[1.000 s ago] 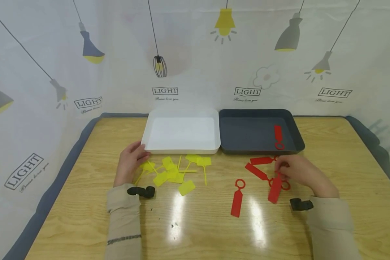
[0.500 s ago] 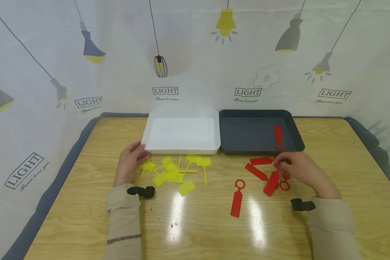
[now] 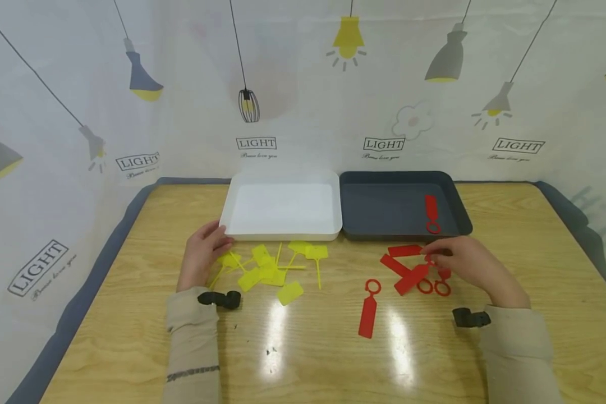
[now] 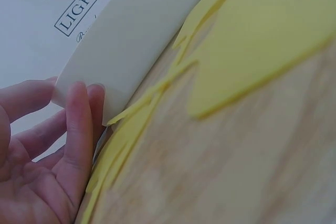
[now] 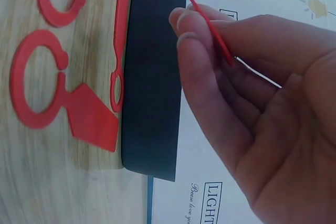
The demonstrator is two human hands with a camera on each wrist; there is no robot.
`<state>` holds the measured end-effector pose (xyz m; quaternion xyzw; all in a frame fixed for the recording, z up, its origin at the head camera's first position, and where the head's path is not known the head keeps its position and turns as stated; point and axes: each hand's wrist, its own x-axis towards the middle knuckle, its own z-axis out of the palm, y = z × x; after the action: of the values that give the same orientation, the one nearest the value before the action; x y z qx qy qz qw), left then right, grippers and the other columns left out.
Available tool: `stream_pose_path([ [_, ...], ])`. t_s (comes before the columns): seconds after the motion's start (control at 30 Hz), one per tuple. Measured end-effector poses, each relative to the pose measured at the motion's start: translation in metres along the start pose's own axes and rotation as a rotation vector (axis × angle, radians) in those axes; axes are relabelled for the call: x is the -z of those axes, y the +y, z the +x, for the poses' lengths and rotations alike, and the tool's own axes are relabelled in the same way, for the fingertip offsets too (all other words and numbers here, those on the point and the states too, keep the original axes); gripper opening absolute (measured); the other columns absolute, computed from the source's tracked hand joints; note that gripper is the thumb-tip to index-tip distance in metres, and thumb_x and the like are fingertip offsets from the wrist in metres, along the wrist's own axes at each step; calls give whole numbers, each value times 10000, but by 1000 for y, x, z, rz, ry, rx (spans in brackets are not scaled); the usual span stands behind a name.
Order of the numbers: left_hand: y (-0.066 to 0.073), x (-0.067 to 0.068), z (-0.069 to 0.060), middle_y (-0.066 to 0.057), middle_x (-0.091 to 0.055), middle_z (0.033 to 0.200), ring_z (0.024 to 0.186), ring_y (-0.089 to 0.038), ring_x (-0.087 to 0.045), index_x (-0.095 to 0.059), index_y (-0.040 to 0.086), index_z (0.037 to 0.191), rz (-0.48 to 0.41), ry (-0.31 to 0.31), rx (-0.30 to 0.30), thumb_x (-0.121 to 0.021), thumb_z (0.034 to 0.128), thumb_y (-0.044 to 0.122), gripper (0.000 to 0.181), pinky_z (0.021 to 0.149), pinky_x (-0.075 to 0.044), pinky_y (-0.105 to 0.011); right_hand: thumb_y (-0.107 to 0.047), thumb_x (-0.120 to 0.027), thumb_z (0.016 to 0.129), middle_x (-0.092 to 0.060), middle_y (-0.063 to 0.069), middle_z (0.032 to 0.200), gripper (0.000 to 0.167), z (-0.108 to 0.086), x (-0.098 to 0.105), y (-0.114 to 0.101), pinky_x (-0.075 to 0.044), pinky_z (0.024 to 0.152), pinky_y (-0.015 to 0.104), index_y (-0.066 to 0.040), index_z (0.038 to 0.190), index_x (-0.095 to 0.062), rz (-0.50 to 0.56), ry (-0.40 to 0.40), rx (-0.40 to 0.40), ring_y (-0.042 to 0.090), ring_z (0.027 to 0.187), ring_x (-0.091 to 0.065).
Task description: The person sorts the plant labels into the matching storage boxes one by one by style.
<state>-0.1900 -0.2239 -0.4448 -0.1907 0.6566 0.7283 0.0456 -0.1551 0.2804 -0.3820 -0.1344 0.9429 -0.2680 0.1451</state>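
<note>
My left hand [image 3: 202,252] grips the near left corner of the white tray [image 3: 280,235]; the left wrist view shows its fingers against the tray wall [image 4: 131,40]. Between thumb and fingertips, my right hand [image 3: 462,261] pinches a red plastic ring tag [image 3: 412,279], seen edge-on in the right wrist view as a thin red strip [image 5: 202,14]. Its ring end is mostly hidden by the fingers. Other red tags lie beneath and around it, one close to the tray [image 3: 404,250] and a tilted one [image 3: 393,264]. Another red tag [image 3: 431,209] lies inside the dark grey tray [image 3: 394,236].
Yellow thin-stemmed tags [image 3: 270,272] lie overlapping in front of the white tray. A separate red ring tag [image 3: 367,317] lies nearer the front of the wooden table [image 3: 333,359]. The trays stand side by side before a lamp-printed curtain [image 3: 303,73].
The pinched red tag has swung to the left, its flat end now over the other tags. My right hand has shifted slightly left and away from me. The left hand stays put.
</note>
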Motion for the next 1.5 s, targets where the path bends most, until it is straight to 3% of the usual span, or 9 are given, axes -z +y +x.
stream_pose_path([
  [0.37, -2, 0, 0, -142, -502, 1191, 961, -216, -569, -403, 128, 1336, 8, 7, -2, -592, 850, 333, 561, 787, -493, -252, -218, -614, 849, -629, 4, 917, 223, 1, -3, 7, -448, 657, 306, -76, 1018, -640, 17, -32, -14, 146, 753, -545],
  [0.63, 0, -1, 1, -142, -501, 1186, 954, -216, -572, -395, 108, 1336, -7, -10, -24, -591, 855, 317, 559, 812, -485, -271, -228, -643, 826, -595, -16, 797, 141, 5, -5, 8, -442, 621, 301, -113, 906, -631, 27, -61, -7, 154, 700, -529],
  [0.87, -2, 0, 2, -123, -508, 1169, 964, -219, -568, -394, 120, 1336, 1, -9, 4, -588, 859, 313, 550, 822, -481, -276, -241, -638, 829, -593, -17, 797, 231, 7, -10, 9, -447, 603, 288, -81, 996, -640, -4, -79, 0, 141, 703, -519],
  [1.0, 0, -1, 3, -116, -511, 1163, 957, -214, -569, -390, 122, 1340, 0, -2, 8, -586, 862, 308, 549, 815, -483, -269, -225, -646, 822, -568, -27, 723, 133, 9, -10, 8, -428, 567, 285, -125, 908, -657, -23, -87, 14, 139, 645, -496],
  [1.17, -1, -2, 1, -126, -522, 1142, 951, -216, -572, -396, 118, 1335, 2, -6, -1, -576, 869, 304, 533, 817, -483, -272, -185, -643, 823, -579, -31, 767, 72, 8, -10, 9, -432, 575, 286, -131, 870, -652, -27, -78, 22, 133, 655, -498],
  [1.5, 1, -1, -1, -142, -524, 1131, 954, -225, -571, -384, 100, 1340, -5, -20, -12, -567, 875, 297, 537, 844, -471, -297, -290, -617, 840, -574, -38, 741, 151, 9, -12, 9, -413, 579, 287, -139, 849, -617, -20, -81, -4, 134, 652, -496],
])
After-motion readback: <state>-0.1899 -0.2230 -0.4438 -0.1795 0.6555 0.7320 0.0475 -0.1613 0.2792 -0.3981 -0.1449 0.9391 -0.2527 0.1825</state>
